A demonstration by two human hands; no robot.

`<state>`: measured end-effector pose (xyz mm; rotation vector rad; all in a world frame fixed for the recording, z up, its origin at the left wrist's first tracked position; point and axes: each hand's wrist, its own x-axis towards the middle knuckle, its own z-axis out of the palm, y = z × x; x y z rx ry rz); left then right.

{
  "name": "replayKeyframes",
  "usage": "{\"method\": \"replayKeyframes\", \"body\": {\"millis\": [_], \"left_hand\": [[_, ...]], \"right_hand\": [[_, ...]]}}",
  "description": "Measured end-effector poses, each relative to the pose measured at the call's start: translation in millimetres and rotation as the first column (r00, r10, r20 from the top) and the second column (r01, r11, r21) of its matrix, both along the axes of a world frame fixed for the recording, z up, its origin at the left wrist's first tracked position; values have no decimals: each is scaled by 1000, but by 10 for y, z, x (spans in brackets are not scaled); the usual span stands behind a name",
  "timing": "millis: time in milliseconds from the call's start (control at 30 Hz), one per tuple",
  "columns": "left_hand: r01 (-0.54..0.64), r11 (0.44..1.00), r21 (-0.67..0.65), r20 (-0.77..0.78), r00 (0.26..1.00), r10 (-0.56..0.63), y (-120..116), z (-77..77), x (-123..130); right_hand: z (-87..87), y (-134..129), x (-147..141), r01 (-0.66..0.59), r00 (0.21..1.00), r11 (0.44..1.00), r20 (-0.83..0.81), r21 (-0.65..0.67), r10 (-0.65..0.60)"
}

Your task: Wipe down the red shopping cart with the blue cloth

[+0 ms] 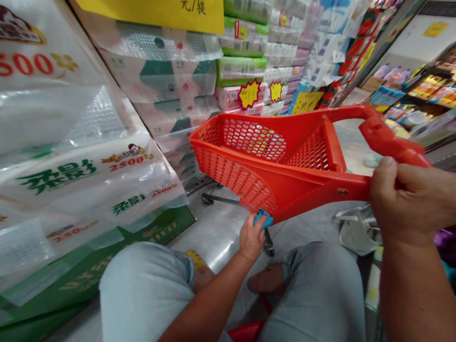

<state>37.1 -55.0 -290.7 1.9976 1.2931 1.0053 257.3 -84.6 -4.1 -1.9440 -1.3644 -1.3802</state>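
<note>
A red plastic shopping cart [306,190] with a perforated basket stands in front of me, its handle end toward the right. My right hand [402,199] is closed around the side frame of the cart near the handle. Low on the basket's near side, my left hand [252,237] pinches a small blue cloth [263,218] and presses it against the red plastic by the perforated panel. Part of the cloth is hidden by the fingers. Inside the basket, the visible part shows only red walls.
Wrapped tissue packs [171,80] are stacked behind the cart, with yellow price signs [249,93] on them. Large white paper packs [78,175] rise at the left. A white bag [358,232] lies on the floor at right. A cart wheel [207,198] rests on grey tile.
</note>
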Motion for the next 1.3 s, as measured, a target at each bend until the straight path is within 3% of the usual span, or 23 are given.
{"method": "replayKeyframes", "body": {"millis": [167,333,500,767,1200,1300], "left_hand": [[-124,992,-27,49,991,125,57,49,40],[-77,997,-16,62,995,78,112,67,29],[-198,980,-26,91,976,199,180,117,7],[-3,1000,16,24,1000,3,103,260,-10],[-74,997,-2,82,994,74,81,434,16],[-7,1000,16,47,999,6,137,482,-1]], "right_hand": [[-1,-12,20,-2,1000,1000,26,17,1],[-16,8,59,-83,986,994,151,66,72],[-9,14,38,-139,970,988,211,73,121],[-23,7,39,-31,996,998,83,57,26],[-34,-14,41,-32,993,999,111,42,27],[-36,-5,46,-29,996,998,90,62,24]]}}
